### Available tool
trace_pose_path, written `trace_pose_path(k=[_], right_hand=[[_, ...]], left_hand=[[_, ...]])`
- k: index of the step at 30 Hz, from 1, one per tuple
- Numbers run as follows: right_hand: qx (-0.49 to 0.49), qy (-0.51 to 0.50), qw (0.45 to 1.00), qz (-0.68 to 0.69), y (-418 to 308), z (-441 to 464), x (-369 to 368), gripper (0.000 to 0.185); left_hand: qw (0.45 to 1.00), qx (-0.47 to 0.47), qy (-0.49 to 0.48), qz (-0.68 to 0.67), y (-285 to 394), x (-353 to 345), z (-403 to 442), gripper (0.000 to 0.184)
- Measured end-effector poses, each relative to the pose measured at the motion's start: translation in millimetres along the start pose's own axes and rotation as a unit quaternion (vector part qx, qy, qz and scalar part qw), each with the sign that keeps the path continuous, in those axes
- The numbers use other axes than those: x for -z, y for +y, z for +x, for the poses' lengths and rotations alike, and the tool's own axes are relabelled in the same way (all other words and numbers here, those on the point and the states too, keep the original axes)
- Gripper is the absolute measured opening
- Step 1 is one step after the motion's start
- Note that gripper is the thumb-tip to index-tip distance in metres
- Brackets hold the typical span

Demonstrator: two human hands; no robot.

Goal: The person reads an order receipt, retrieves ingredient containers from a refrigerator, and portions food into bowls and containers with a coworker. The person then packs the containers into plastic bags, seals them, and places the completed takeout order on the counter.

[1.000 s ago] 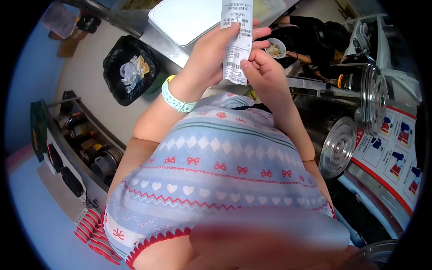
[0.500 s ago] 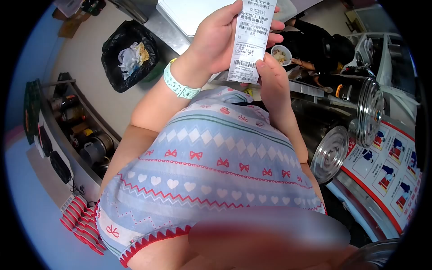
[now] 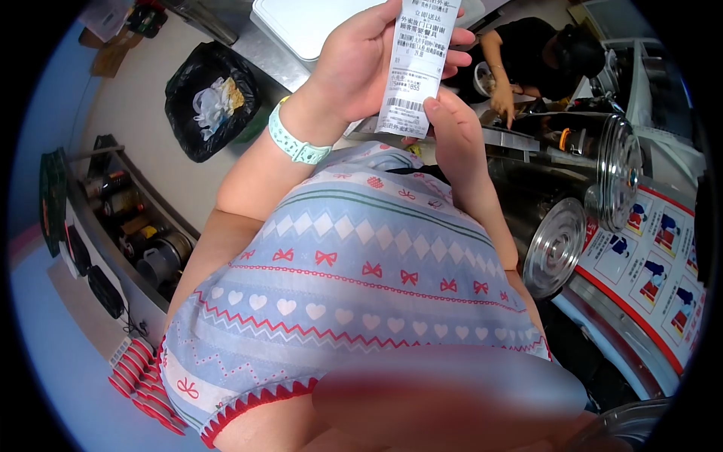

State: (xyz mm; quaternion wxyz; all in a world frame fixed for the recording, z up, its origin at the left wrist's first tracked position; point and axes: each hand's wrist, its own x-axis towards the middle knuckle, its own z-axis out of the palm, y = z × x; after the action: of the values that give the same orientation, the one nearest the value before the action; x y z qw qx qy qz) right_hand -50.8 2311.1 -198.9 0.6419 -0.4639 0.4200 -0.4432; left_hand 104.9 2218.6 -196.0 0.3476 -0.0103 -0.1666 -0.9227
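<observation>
my left hand cradles the receipt, right hand pinches its near end, long axis pointing away from me.

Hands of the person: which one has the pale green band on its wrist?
The left hand, whose fingers spread behind the printed receipt, wears the pale green band. The right hand has a bare wrist.

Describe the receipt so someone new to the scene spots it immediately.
Start at the patterned garment filling the middle, then go up to the left hand and right hand. The receipt is the long, narrow strip held between them at the top edge. Unlike the plain white panel to its left, it carries black print and a barcode near its lower end.
</observation>
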Motion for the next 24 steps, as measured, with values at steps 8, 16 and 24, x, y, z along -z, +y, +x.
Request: trace_pose_path(k=[8,16,24], right_hand=[[-0.041,0.041,0.998,-0.040,24.8,2.3,51.6,0.033],[-0.308,0.255,0.909,-0.115,122.7,-48.0,185.6,0.036],[-0.417,0.322,0.842,0.120,236.4,-32.4,280.3,0.061]], left_hand=[[0.998,-0.044,0.001,0.045,2.2,5.9,-3.5,0.058],[0.958,-0.147,0.175,0.175,17.2,16.1,-62.7,0.050],[0.865,-0.159,0.320,0.352,14.4,30.6,-43.8,0.031]])
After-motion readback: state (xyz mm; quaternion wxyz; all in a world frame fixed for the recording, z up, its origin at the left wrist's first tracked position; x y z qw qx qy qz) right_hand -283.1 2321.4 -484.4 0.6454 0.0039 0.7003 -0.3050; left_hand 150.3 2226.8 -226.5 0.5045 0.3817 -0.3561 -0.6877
